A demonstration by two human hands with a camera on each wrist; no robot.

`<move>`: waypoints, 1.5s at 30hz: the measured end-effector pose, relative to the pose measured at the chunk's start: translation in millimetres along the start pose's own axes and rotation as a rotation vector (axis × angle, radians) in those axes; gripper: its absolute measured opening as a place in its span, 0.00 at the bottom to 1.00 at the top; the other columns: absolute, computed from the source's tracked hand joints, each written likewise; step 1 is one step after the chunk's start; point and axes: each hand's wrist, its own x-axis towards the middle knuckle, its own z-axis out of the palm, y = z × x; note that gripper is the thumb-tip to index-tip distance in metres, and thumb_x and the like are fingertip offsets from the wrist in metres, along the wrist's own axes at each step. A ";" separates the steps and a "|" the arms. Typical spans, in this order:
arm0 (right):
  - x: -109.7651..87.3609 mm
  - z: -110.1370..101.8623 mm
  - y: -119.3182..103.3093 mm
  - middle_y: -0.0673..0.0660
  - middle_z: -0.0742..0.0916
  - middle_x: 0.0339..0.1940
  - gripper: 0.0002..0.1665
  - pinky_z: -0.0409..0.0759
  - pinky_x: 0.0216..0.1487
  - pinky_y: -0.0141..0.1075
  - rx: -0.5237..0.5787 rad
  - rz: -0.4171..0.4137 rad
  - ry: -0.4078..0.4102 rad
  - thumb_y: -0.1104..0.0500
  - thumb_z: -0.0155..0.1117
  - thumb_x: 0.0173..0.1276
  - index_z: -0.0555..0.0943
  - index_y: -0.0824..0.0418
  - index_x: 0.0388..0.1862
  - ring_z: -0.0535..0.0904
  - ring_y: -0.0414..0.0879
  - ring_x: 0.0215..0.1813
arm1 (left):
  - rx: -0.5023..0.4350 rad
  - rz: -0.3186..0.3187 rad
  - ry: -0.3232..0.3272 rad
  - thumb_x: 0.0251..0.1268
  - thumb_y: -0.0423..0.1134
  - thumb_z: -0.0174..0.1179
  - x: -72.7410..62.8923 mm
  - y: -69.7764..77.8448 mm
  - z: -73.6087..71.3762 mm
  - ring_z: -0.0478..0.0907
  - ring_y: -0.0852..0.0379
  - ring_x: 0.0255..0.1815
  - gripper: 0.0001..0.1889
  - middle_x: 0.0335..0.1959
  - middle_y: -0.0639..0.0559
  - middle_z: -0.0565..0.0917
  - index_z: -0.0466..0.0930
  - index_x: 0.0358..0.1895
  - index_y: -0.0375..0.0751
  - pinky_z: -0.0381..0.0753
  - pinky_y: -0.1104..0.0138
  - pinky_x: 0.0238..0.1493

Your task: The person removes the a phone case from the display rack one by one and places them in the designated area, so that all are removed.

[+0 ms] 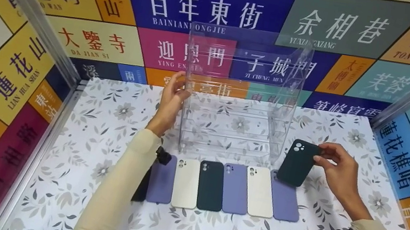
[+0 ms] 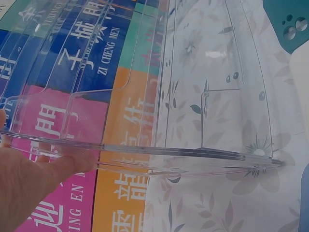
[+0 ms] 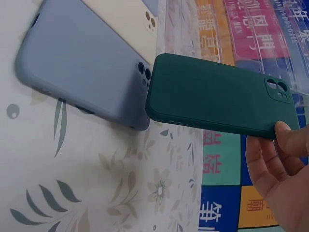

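Upright on the table stands a clear plastic tiered rack (image 1: 283,116). My left hand (image 1: 170,104) grips its left side edge, the thumb on the outer face in the left wrist view. Between the thumb and fingers of my right hand (image 1: 340,172), a dark green phone case (image 1: 297,163) is pinched by one edge. It is held tilted near the rack's front right corner, camera cutouts at the top. Below it lies a purple phone case (image 1: 285,207), its upper end partly covered in the head view. In the right wrist view the green case (image 3: 212,96) shows its back.
A row of phone cases runs along the rack's front, including a white case (image 1: 260,192), a dark green case (image 1: 211,185) and, partly behind the left sleeve, a black case (image 1: 141,190). A flowered cloth (image 1: 88,204) covers the table. Printed panels (image 1: 208,1) enclose the back and sides.
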 end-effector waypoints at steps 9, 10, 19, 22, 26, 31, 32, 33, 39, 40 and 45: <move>-3.5 -12.6 4.9 0.51 0.90 0.44 0.20 0.86 0.42 0.23 -0.019 0.019 -0.029 0.81 0.70 0.69 0.84 0.77 0.59 0.85 0.32 0.42 | -0.001 -0.009 -0.017 0.77 0.31 0.56 0.2 -1.0 -1.6 0.72 0.33 0.77 0.32 0.78 0.36 0.73 0.66 0.82 0.44 0.70 0.31 0.73; -3.5 -13.9 5.7 0.52 0.90 0.44 0.19 0.86 0.42 0.23 -0.028 0.024 -0.035 0.81 0.70 0.70 0.84 0.78 0.59 0.85 0.31 0.42 | 0.003 -0.009 -0.017 0.76 0.31 0.56 0.7 -1.1 -1.8 0.72 0.34 0.77 0.32 0.79 0.36 0.73 0.66 0.82 0.44 0.71 0.32 0.73; -0.1 -28.0 14.9 0.56 0.88 0.44 0.19 0.87 0.42 0.26 -0.067 0.112 -0.118 0.81 0.67 0.72 0.83 0.79 0.61 0.85 0.31 0.43 | 0.036 -0.002 -0.022 0.77 0.34 0.56 -0.9 -0.3 -3.4 0.74 0.41 0.75 0.33 0.81 0.36 0.71 0.65 0.84 0.45 0.73 0.35 0.72; -0.1 -35.3 19.4 0.59 0.88 0.44 0.19 0.88 0.42 0.26 -0.087 0.133 -0.160 0.78 0.68 0.74 0.83 0.78 0.62 0.86 0.31 0.41 | 0.034 0.001 -0.020 0.77 0.33 0.56 -0.9 -0.1 -3.0 0.74 0.40 0.75 0.33 0.80 0.36 0.73 0.66 0.83 0.45 0.74 0.35 0.71; -0.1 -43.3 27.1 0.60 0.88 0.43 0.20 0.88 0.40 0.27 -0.110 0.158 -0.232 0.77 0.68 0.74 0.83 0.77 0.63 0.86 0.32 0.39 | 0.025 0.001 -0.015 0.76 0.32 0.56 -1.3 -0.4 -2.4 0.74 0.37 0.75 0.33 0.78 0.36 0.74 0.65 0.83 0.43 0.73 0.33 0.70; -1.1 -47.8 35.8 0.58 0.88 0.43 0.20 0.89 0.40 0.30 -0.111 0.202 -0.321 0.77 0.68 0.74 0.81 0.79 0.64 0.86 0.35 0.38 | 0.019 -0.001 -0.013 0.76 0.33 0.57 -1.5 -0.8 -2.9 0.75 0.37 0.73 0.32 0.77 0.36 0.75 0.66 0.82 0.44 0.72 0.32 0.71; -1.7 -48.1 37.4 0.60 0.88 0.44 0.20 0.89 0.40 0.30 -0.113 0.210 -0.335 0.77 0.67 0.75 0.81 0.79 0.64 0.86 0.35 0.38 | 0.019 0.002 -0.013 0.76 0.33 0.57 -1.6 -0.9 -2.9 0.76 0.38 0.72 0.32 0.77 0.36 0.75 0.67 0.82 0.44 0.72 0.33 0.71; -2.5 -48.1 39.3 0.63 0.87 0.45 0.21 0.89 0.41 0.31 -0.114 0.218 -0.348 0.77 0.67 0.75 0.80 0.80 0.64 0.87 0.35 0.39 | 0.018 0.005 -0.013 0.76 0.33 0.58 -1.6 -0.8 -2.9 0.76 0.38 0.72 0.32 0.77 0.35 0.74 0.67 0.82 0.44 0.73 0.34 0.71; -8.2 -45.1 55.5 0.72 0.87 0.47 0.21 0.90 0.41 0.32 -0.138 0.245 -0.391 0.77 0.66 0.75 0.79 0.82 0.65 0.88 0.38 0.39 | 0.014 0.012 -0.016 0.77 0.32 0.57 -1.5 -0.8 -3.3 0.76 0.39 0.73 0.32 0.78 0.33 0.73 0.65 0.83 0.41 0.74 0.37 0.70; -9.0 -44.4 58.0 0.72 0.87 0.47 0.22 0.90 0.41 0.32 -0.144 0.247 -0.394 0.77 0.66 0.75 0.79 0.82 0.65 0.88 0.38 0.39 | 0.010 0.011 -0.016 0.77 0.32 0.57 -1.2 -1.0 -3.3 0.76 0.39 0.73 0.32 0.78 0.33 0.73 0.65 0.82 0.41 0.74 0.36 0.70; -12.6 -40.8 64.3 0.72 0.87 0.44 0.22 0.89 0.40 0.32 -0.156 0.255 -0.393 0.77 0.68 0.74 0.80 0.82 0.65 0.87 0.36 0.38 | 0.004 0.007 -0.015 0.75 0.30 0.56 -0.4 -2.0 -2.9 0.75 0.37 0.74 0.32 0.78 0.31 0.73 0.67 0.81 0.43 0.75 0.39 0.70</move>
